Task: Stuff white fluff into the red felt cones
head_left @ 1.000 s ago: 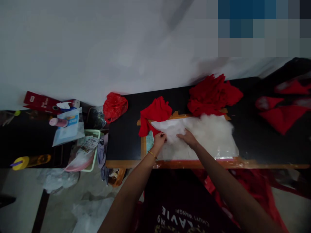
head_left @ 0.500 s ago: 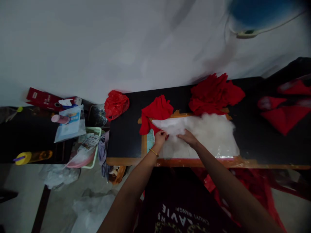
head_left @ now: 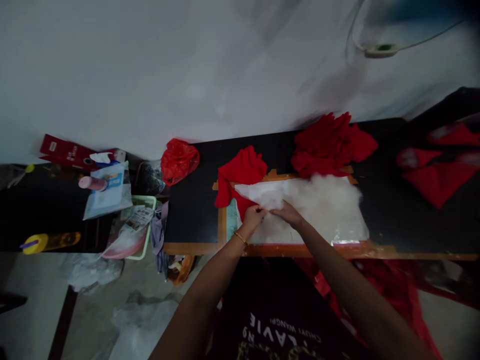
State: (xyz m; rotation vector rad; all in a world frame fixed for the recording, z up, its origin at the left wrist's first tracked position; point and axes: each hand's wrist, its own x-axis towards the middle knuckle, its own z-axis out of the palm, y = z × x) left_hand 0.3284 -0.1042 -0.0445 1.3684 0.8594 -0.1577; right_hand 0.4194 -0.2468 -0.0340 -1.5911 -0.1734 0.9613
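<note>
Gold bangle (head_left: 240, 238), dark lettered top (head_left: 273, 295)

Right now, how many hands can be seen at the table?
2: the left hand at the red cloth, the right hand by the white stuffing. None looks hidden.

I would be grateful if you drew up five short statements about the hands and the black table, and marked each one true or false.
1. A thin gold-coloured bangle is worn at the wrist of the left hand. True.
2. The heap of fluffy white fibre lies mostly left of both hands. False: most of it lies to the right of the right hand.
3. A crumpled red plastic bag sits at the far left corner of the black table. True.
4. The hands are at opposite ends of the table. False: their fingertips are close together.
5. A large pile of red fabric lies between the fibre and the wall. True.
</note>
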